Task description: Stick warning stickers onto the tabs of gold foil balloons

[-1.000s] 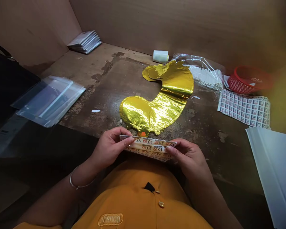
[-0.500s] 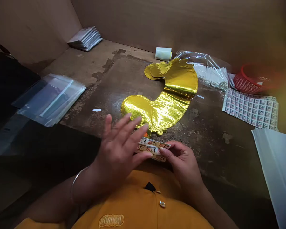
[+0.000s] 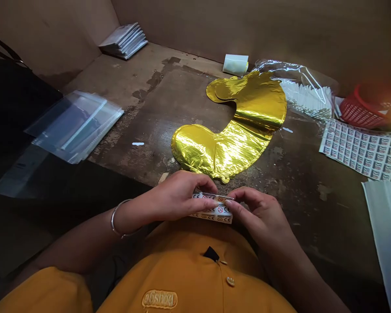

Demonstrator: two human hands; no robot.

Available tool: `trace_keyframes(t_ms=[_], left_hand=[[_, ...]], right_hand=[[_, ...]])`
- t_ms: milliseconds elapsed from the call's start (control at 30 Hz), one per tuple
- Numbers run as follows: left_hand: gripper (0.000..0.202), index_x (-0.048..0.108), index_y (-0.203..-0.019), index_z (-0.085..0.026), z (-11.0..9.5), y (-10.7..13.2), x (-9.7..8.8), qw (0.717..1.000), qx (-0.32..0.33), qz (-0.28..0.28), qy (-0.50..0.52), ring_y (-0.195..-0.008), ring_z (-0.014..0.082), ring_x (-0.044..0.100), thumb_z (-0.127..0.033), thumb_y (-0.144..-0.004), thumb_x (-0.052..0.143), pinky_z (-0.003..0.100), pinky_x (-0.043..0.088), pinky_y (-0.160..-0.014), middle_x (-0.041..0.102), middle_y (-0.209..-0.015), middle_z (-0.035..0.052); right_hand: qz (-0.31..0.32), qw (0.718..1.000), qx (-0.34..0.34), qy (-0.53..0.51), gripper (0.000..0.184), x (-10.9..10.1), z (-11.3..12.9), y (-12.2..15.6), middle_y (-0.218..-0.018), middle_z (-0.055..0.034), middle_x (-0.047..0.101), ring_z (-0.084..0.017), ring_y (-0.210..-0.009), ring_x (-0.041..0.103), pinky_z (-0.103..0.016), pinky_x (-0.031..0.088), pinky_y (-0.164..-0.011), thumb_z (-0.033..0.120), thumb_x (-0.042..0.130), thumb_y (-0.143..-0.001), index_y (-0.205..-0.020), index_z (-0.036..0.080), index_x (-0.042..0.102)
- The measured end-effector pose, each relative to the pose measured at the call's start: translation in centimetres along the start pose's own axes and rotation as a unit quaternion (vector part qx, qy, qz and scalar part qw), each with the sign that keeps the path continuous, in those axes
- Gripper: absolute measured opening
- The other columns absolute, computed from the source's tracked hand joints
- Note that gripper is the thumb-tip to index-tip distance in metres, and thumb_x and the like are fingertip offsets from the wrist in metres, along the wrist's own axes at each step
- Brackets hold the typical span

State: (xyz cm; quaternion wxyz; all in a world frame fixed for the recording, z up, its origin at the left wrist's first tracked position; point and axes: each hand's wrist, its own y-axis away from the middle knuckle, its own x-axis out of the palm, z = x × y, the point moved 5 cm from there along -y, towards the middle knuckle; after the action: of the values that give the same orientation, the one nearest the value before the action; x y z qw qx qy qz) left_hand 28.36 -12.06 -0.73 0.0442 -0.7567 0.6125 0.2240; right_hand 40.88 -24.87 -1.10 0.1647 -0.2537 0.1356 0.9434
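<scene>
Sheet of white labels printed with CE marks and red prohibition circles (image 3: 220, 210) is in both hands, in front of the torso and near the close edge of the worn brown wooden table (image 3: 182, 98); left hand (image 3: 176, 198) grips the sheet, thumb across the printed face and fingers bent behind the upper edge; right hand (image 3: 263, 215) pinches the upper right corner between thumb and forefinger, its other fingers curled; the thumbs lie near each other; whether the sheet touches the table cannot be told. Slim silver-coloured bangle (image 3: 113, 221) encircles the left wrist; garment is an orange-yellow button-front top (image 3: 189, 265). Flat, curved, shiny gold foil piece (image 3: 244, 148) lies on the table just beyond the hands, its hollow side to the left; small white slips lie on either side of it, one to the left (image 3: 137, 144) and one to the right (image 3: 287, 130). Clear plastic sleeves (image 3: 84, 130) lie overlapping at left; stack of thin flat packets (image 3: 125, 41) occupies the far left corner; rolled white paper (image 3: 235, 64) sits near the back wall; clear plastic bag of white sticks (image 3: 309, 98) lies beside it, behind the foil; red perforated plastic basket (image 3: 360, 111), grid-printed label sheet (image 3: 361, 150) and pale flat sheets (image 3: 389, 234) line the right side.
</scene>
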Motion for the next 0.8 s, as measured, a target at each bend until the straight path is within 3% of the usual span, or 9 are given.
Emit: trace_keyframes(t_ms=[100,167,300,400,633,800], left_hand=[[0.018,0.071,-0.095,-0.017,0.3,-0.4,0.3,0.999,-0.018,0.051,0.002,-0.072,0.0109,0.060,-0.029,-0.083,0.065,0.020,0.040,-0.062,0.070,-0.082,-0.0008],[0.015,0.072,-0.088,-0.015,0.7,-0.7,0.4,0.997,-0.039,0.069,0.007,-0.068,0.0107,0.058,-0.026,-0.084,0.061,0.020,0.039,-0.059,0.070,-0.077,-0.0008],[0.017,0.071,-0.087,-0.014,1.4,-1.1,0.6,0.994,-0.062,0.073,0.043,-0.068,0.0108,0.057,-0.027,-0.082,0.061,0.020,0.039,-0.059,0.069,-0.078,-0.0001],[0.018,0.070,-0.086,-0.014,1.8,-1.2,0.7,0.992,-0.076,0.070,0.078,-0.067,0.0101,0.055,-0.030,-0.082,0.062,0.019,0.039,-0.058,0.068,-0.076,-0.0007],[0.020,0.069,-0.089,-0.013,2.1,-1.3,0.8,0.982,-0.085,0.085,0.145,-0.069,0.0102,0.056,-0.031,-0.082,0.063,0.019,0.041,-0.060,0.068,-0.079,0.0003],[0.019,0.070,-0.090,-0.014,2.5,-1.3,1.1,0.978,-0.105,0.101,0.149,-0.065,0.0086,0.053,-0.030,-0.081,0.065,0.018,0.039,-0.058,0.067,-0.077,-0.0009]], right_hand=[[0.016,0.999,0.014,-0.024,0.015,0.8,-0.5,0.0,-0.071,0.0005,0.069,-0.015,-0.066,0.063,-0.025,0.049,-0.059,0.033,0.062,-0.086,-0.080,0.021,0.066],[0.008,1.000,-0.016,0.006,0.011,0.7,-0.3,-0.1,-0.078,-0.0010,0.071,-0.016,-0.070,0.064,-0.026,0.051,-0.062,0.031,0.062,-0.087,-0.085,0.021,0.067],[-0.085,0.966,-0.188,0.157,0.018,-0.8,1.8,-0.3,-0.094,-0.0066,0.069,-0.021,-0.090,0.061,-0.035,0.051,-0.080,0.023,0.066,-0.084,-0.101,0.020,0.068],[-0.068,0.938,-0.262,0.216,0.013,-0.7,3.0,-0.6,-0.086,-0.0068,0.067,-0.021,-0.087,0.057,-0.036,0.050,-0.077,0.018,0.067,-0.083,-0.096,0.019,0.069],[-0.081,0.919,-0.307,0.233,0.009,-0.1,4.2,-1.0,-0.078,-0.0049,0.067,-0.019,-0.078,0.054,-0.034,0.050,-0.072,0.011,0.070,-0.078,-0.084,0.018,0.068],[-0.082,0.898,-0.352,0.251,0.010,0.4,3.8,-0.6,-0.081,-0.0058,0.069,-0.019,-0.079,0.055,-0.035,0.051,-0.074,0.012,0.069,-0.079,-0.087,0.018,0.066]])
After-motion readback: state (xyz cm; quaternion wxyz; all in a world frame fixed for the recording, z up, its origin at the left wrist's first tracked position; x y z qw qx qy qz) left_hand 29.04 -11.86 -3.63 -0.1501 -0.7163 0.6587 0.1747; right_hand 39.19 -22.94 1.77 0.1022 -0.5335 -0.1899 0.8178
